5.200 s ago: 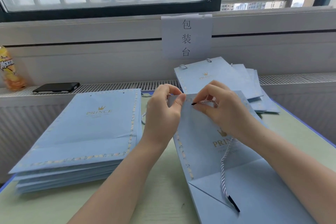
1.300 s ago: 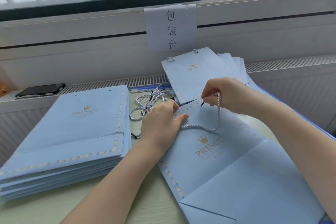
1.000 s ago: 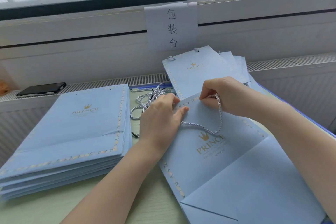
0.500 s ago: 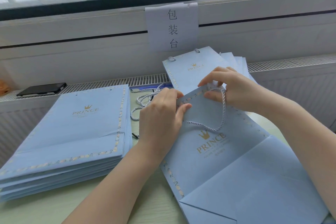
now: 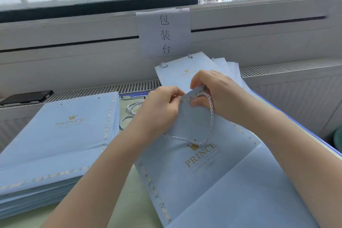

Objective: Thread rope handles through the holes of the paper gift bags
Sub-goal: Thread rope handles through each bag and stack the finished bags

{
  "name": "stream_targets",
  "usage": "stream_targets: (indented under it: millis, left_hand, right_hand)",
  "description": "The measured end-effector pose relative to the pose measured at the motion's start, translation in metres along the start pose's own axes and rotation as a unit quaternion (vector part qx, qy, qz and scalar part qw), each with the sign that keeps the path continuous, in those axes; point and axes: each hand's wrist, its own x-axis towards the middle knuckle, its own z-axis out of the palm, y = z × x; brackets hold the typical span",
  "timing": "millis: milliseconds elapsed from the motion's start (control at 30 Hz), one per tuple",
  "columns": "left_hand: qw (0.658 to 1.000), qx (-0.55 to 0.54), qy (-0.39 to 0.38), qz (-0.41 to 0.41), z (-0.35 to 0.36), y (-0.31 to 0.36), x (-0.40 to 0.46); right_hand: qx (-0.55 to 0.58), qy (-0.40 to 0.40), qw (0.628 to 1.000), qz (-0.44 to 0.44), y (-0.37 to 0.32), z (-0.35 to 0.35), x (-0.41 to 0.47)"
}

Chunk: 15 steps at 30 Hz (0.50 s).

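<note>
In the head view, both forearms came up from the bottom edge and met over the top edge of a flat pale-blue gift bag (image 5: 203, 168) that lay on the green table (image 5: 129, 200), its gold PRINCE print facing up and its mouth end lifted toward 12 o'clock. The left hand (image 5: 159, 111) sat at 9 o'clock of that lifted edge, knuckles up, fingers curled, thumb and forefinger pinching the bag's top corner. The right hand (image 5: 216, 90) arched over the edge from 2 o'clock, wrist bent down, its fingers (image 5: 199, 81) curled over the rim from behind while the thumb pressed the front face, so it gripped the bag's edge with the rope handle (image 5: 210, 126) passing across the thumb. From there the twisted white rope hung in a loop on the bag's front toward 6 o'clock and ran back toward the left hand; whether its end sat through a hole could not be told. Loose ropes (image 5: 129, 111) lay at 9 o'clock of the left hand. A stack of unthreaded bags (image 5: 61, 140) lay at 9 o'clock, finished bags (image 5: 177, 76) at 12 o'clock below a paper sign (image 5: 164, 33), and a dark phone (image 5: 26, 96) at 10 o'clock on the radiator grille (image 5: 133, 87).
</note>
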Motion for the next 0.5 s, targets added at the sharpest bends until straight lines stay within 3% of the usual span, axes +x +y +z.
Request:
stream_targets:
  millis: [133,233,367,500]
  left_hand:
    - [0.976,-0.082,-0.163,-0.117,-0.013,0.007,0.024]
    - [0.95,-0.141,-0.223,-0.164,-0.019,0.005,0.036]
    - [0.93,-0.174,-0.266,-0.186,-0.02,0.0,0.046]
    - [0.955,-0.095,-0.231,-0.159,-0.013,-0.001,0.052]
  right_hand:
    - [0.0,-0.005,1.0,-0.002,0.001,-0.002,-0.001]
    - [-0.001,-0.007,1.0,0.007,0.001,-0.003,-0.001]
    - [0.005,-0.004,1.0,0.008,0.005,-0.002,0.0]
    - [-0.021,-0.04,0.999,0.018,0.01,0.004,-0.002]
